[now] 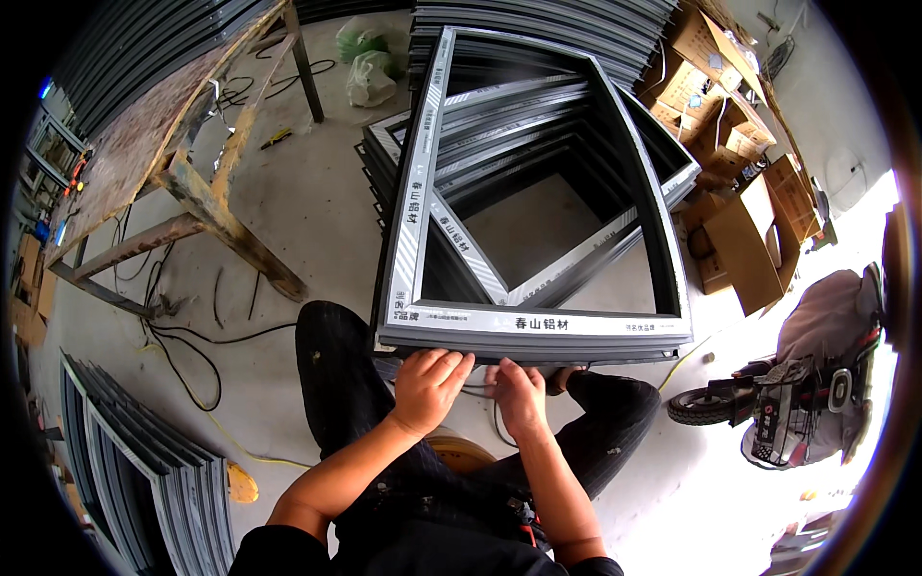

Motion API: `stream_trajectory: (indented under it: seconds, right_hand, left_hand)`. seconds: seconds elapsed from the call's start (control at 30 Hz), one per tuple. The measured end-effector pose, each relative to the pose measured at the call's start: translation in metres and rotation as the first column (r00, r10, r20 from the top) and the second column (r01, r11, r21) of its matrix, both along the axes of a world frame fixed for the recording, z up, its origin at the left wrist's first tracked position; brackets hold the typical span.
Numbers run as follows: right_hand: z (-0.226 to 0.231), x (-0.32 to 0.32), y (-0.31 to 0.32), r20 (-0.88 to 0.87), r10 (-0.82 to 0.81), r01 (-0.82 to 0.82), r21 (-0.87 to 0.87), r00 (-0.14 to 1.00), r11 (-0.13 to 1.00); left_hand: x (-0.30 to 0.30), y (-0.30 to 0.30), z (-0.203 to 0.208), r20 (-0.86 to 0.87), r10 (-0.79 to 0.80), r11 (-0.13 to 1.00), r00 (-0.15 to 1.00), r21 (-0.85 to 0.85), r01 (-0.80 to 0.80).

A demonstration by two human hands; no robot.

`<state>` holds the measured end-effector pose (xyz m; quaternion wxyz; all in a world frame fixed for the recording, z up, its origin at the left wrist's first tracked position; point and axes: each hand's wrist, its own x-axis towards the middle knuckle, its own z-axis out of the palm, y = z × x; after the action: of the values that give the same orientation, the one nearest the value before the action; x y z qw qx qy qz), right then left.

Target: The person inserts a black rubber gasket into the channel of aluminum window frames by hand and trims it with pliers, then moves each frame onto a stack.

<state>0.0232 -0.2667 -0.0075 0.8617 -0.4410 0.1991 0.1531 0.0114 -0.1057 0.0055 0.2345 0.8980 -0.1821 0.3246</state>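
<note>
A dark grey window frame [541, 324] with a whitish printed film on its face lies in front of me, on top of a stack of similar frames [459, 240] turned at an angle to it. My left hand [429, 389] is closed, its bent fingers pressed together at the near edge of the top frame. Close beside it, my right hand [520, 392] is closed too, with thumb and fingers pinched just below that edge. Whatever lies between the right fingertips is too small to make out.
A rusty-legged workbench [197, 182] stands at the left, with black cables [182, 331] on the floor below. More frames [158, 470] lean at the lower left. Cardboard boxes [754, 240] and a two-wheeler [807, 394] are at the right. Long dark profiles [547, 38] lie behind.
</note>
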Motion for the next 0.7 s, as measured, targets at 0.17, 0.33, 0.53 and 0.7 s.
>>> stream_trajectory:
  seconds: [0.17, 0.33, 0.53, 0.7]
  right_hand:
    - [-0.006, -0.002, 0.009, 0.04, -0.043, 0.044, -0.02, 0.998, 0.999]
    - [-0.002, -0.001, 0.007, 0.021, 0.02, -0.019, -0.021, 1.0, 1.0]
    - [-0.006, -0.002, 0.018, 0.034, -0.008, 0.009, -0.028, 0.999, 1.0]
    - [0.003, -0.002, 0.025, -0.008, 0.067, -0.068, -0.033, 0.998, 0.997]
  left_hand:
    - [-0.001, 0.002, -0.005, 0.002, -0.027, 0.999, 1.0, -0.029, 0.027]
    - [-0.012, 0.018, 0.009, -0.027, 0.041, 0.999, 0.999, -0.012, -0.041]
    - [-0.01, 0.016, 0.007, -0.026, 0.117, 0.993, 0.993, -0.003, -0.117]
    - [-0.009, 0.019, 0.007, -0.035, 0.12, 0.993, 0.992, 0.015, -0.119]
